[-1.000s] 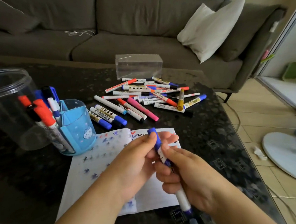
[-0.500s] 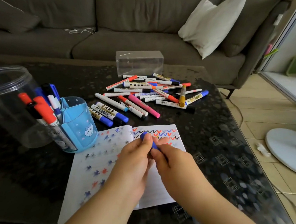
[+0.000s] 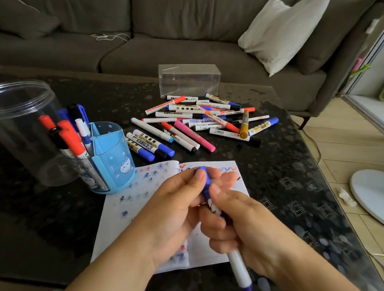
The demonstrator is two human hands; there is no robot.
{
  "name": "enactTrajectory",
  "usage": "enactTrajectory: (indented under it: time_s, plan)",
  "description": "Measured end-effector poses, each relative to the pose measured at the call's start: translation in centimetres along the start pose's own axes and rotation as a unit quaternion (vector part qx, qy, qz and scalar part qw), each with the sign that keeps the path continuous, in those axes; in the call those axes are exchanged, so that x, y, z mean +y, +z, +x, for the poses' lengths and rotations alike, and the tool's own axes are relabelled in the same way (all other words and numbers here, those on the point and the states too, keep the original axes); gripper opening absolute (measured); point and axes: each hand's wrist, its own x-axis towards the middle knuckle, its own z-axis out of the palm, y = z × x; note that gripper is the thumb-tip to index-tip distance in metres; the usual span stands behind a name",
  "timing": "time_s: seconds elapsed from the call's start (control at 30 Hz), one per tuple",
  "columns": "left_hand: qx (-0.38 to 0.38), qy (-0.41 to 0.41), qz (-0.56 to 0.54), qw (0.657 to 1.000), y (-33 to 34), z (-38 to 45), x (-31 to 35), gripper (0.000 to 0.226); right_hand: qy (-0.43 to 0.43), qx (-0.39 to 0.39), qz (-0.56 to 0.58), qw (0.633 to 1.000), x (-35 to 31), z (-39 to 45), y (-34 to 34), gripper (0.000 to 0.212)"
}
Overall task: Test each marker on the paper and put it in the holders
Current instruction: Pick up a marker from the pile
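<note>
I hold a white marker with a blue cap (image 3: 206,185) over the open notebook (image 3: 131,201). My right hand (image 3: 242,228) grips the marker's barrel, whose rear end (image 3: 239,271) sticks out below the fist. My left hand (image 3: 179,205) pinches the blue cap at the top. The notebook pages carry blue and red star marks and zigzag lines. A blue holder (image 3: 112,157) with markers in it stands left of the notebook, beside a clear round jar (image 3: 14,126). A pile of loose markers (image 3: 198,122) lies behind the notebook.
A clear rectangular box (image 3: 190,79) sits at the table's far edge behind the pile. The dark table (image 3: 291,183) ends on the right, with a white fan base (image 3: 381,200) on the floor beyond. A grey sofa with a white cushion (image 3: 285,27) is behind.
Both hands dipped toward the page half a second ago, then rose again with the marker. The barrel's rear end shows below my right fist once more, as it did a second ago.
</note>
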Motion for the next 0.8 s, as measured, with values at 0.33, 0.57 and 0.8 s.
enactTrajectory:
  time_s: [0.33,0.57,0.8]
  plan:
    - [0.177,0.045,0.054,0.982,-1.0,1.0,0.4,0.022,-0.087,0.140,-0.498,0.851,2.4,1.0,-0.6,0.027]
    - [0.293,0.065,0.240,0.923,-2.4,1.4,0.0,0.012,-0.047,0.167,-0.396,0.902,1.0,1.1,-2.2,0.025]
    - [0.252,0.097,0.420,0.866,-2.6,1.3,0.0,0.007,-0.094,0.280,-0.217,0.931,-1.7,0.8,-4.8,0.019]
